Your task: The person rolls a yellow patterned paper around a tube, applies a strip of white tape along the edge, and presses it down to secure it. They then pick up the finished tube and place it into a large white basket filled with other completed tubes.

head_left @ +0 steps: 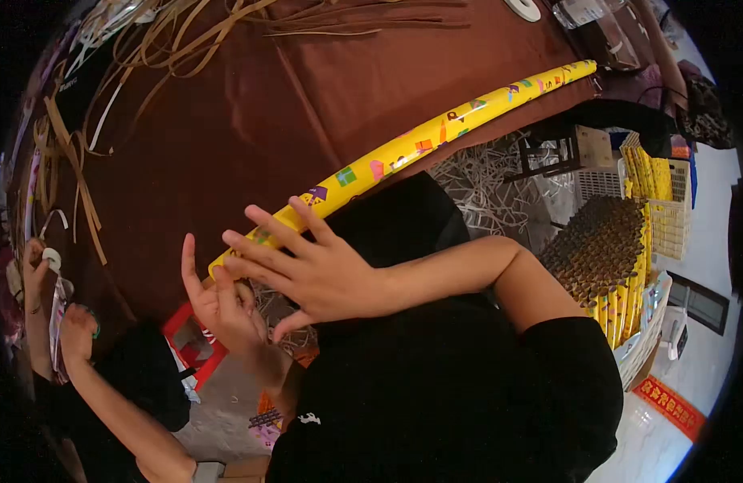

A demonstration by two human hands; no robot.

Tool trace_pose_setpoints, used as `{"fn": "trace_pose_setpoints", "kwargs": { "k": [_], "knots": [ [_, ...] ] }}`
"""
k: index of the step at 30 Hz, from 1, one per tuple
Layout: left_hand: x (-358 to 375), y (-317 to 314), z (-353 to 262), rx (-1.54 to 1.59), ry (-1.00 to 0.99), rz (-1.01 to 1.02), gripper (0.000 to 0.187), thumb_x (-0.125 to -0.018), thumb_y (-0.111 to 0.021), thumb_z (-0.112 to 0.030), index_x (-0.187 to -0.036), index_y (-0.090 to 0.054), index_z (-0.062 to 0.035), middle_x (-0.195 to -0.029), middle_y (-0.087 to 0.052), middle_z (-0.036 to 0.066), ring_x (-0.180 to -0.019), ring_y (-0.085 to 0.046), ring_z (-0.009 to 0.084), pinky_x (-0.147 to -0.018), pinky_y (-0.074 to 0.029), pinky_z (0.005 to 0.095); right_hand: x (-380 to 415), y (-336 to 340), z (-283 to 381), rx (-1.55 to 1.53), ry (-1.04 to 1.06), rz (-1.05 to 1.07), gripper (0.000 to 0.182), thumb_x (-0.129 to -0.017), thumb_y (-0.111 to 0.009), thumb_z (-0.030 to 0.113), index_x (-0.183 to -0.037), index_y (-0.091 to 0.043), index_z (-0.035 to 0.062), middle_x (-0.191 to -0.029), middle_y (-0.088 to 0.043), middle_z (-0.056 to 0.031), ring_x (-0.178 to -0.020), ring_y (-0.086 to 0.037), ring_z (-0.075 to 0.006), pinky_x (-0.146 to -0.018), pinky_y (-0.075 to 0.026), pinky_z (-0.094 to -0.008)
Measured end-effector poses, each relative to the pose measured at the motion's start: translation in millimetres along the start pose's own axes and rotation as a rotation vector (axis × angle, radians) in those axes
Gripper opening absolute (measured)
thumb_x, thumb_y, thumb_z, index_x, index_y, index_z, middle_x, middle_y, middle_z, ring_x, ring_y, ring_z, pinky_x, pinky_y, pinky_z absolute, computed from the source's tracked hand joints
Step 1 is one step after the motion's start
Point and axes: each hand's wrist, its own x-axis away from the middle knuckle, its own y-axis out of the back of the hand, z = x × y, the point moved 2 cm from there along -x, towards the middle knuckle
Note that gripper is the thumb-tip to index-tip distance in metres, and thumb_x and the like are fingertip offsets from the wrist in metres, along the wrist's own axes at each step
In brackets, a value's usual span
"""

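A long roll of yellow wrapping paper (pixel 419 142), printed with gifts and letters, lies along the near edge of the brown-covered table (pixel 371 88). My right hand (pixel 323 270) is spread flat over the roll's near end, fingers apart and overlapping it from above. Right at the tip of that same end is my left hand (pixel 230 314), with one finger stretched out and others partly curled. Nothing shows held in it. Part of the roll's end is hidden behind my fingers.
Brown strips (pixel 190 40) lie tangled across the far left of the table. At left, a co-worker's hand (pixel 35 266) holds a white tape roll (pixel 52 258). On my right stand stacked yellow rolls (pixel 617 318) and a white crate (pixel 669 221). Paper shreds (pixel 488 181) lie below the table.
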Motion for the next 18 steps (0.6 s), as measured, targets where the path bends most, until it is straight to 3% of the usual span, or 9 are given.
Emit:
{"fn": "trace_pose_setpoints", "kwargs": {
  "k": [4, 6, 9, 12, 16, 18],
  "knots": [
    [-1, 3, 3, -0.024, -0.001, 0.056, 0.051, -0.099, -0.048, -0.005, -0.145, -0.028, 0.0002, -0.082, -0.067, 0.012, -0.038, -0.031, -0.001, -0.037, -0.02, 0.0154, 34, 24, -38, 0.278, -0.126, -0.017, 0.096, -0.071, -0.04, 0.083, -0.141, -0.045, 0.0176, -0.153, -0.033, -0.006, -0.142, -0.026, -0.0387, -0.106, -0.008, -0.0693],
    [-3, 4, 4, -0.017, 0.003, 0.028, 0.051, -0.099, -0.048, -0.006, -0.145, -0.029, 0.0006, -0.081, -0.066, 0.012, -0.037, -0.028, -0.0004, -0.037, -0.019, 0.0156, 55, 41, -61, 0.421, -0.212, -0.062, 0.098, -0.07, -0.044, 0.082, -0.144, -0.042, 0.0186, -0.156, -0.028, -0.006, -0.143, -0.021, -0.0405, -0.107, -0.007, -0.0694],
    [-3, -2, -1, -0.061, 0.047, -0.018, 0.05, -0.099, -0.048, -0.006, -0.145, -0.029, 0.0013, -0.081, -0.066, 0.012, -0.037, -0.028, -0.0001, -0.037, -0.019, 0.016, 86, 64, -103, 0.616, -0.348, -0.126, 0.104, -0.067, -0.039, 0.089, -0.145, -0.042, 0.0193, -0.154, -0.032, -0.0068, -0.142, -0.021, -0.0426, -0.108, 0.001, -0.0691],
    [-5, 4, 1, -0.057, 0.005, 0.04, 0.05, -0.099, -0.048, -0.005, -0.145, -0.029, 0.0019, -0.08, -0.065, 0.012, -0.037, -0.027, 0.0, -0.037, -0.018, 0.0165, 112, 93, -140, 0.755, -0.448, -0.137, 0.104, -0.073, -0.028, 0.088, -0.147, -0.037, 0.0157, -0.154, -0.03, -0.0097, -0.144, -0.02, -0.0396, -0.11, 0.006, -0.0641],
    [-5, 7, 4, 0.003, -0.027, 0.118, 0.049, -0.099, -0.047, -0.005, -0.144, -0.03, 0.0029, -0.069, -0.057, 0.004, -0.038, -0.026, -0.0003, -0.038, -0.016, 0.0175, 145, 132, -191, 0.881, -0.506, -0.235, 0.099, -0.081, -0.025, 0.082, -0.148, -0.033, 0.0086, -0.154, -0.032, -0.0096, -0.145, -0.021, -0.0327, -0.113, 0.001, -0.0592],
    [-5, 5, 1, -0.021, -0.02, 0.097, 0.049, -0.099, -0.047, -0.005, -0.144, -0.03, 0.0029, -0.068, -0.056, 0.003, -0.038, -0.026, -0.0004, -0.038, -0.016, 0.0175, 156, 146, -212, 0.816, -0.528, -0.341, 0.09, -0.087, -0.033, 0.073, -0.149, -0.031, 0.0087, -0.154, -0.03, -0.0089, -0.145, -0.019, -0.0317, -0.114, -0.002, -0.0572]
  ]
}}
